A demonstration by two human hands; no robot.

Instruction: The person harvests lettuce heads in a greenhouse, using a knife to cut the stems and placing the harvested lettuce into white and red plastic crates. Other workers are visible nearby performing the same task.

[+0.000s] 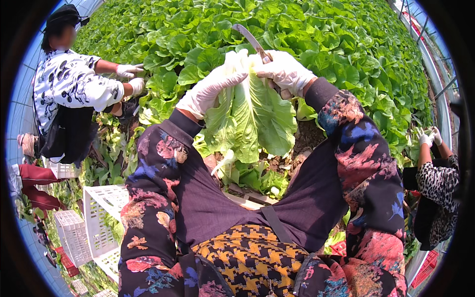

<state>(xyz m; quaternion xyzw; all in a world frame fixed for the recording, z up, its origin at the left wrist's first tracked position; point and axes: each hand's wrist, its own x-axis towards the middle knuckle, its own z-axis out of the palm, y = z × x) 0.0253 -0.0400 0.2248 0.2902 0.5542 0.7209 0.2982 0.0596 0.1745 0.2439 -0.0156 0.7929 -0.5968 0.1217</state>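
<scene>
A head of leafy greens [246, 115] hangs leaves down in front of me, its pale base at the top. My left hand [211, 89], in a white glove, grips it from the left side near the base. In my gloved right hand [284, 72] is a harvesting knife with a curved blade [250, 39] pointing up and left. The fingers of that hand also touch the base of the greens. The knife's handle is mostly hidden by the glove. Trimmed leaves [259, 178] lie on the soil below, between my knees.
Dense rows of greens [252, 22] fill the ground ahead. A co-worker [74, 81] crouches at the left, another person [438, 178] at the far right. White plastic crates [100, 222] stand at my left, with a red crate [66, 261] behind. A metal-framed wall [438, 63] runs along the right.
</scene>
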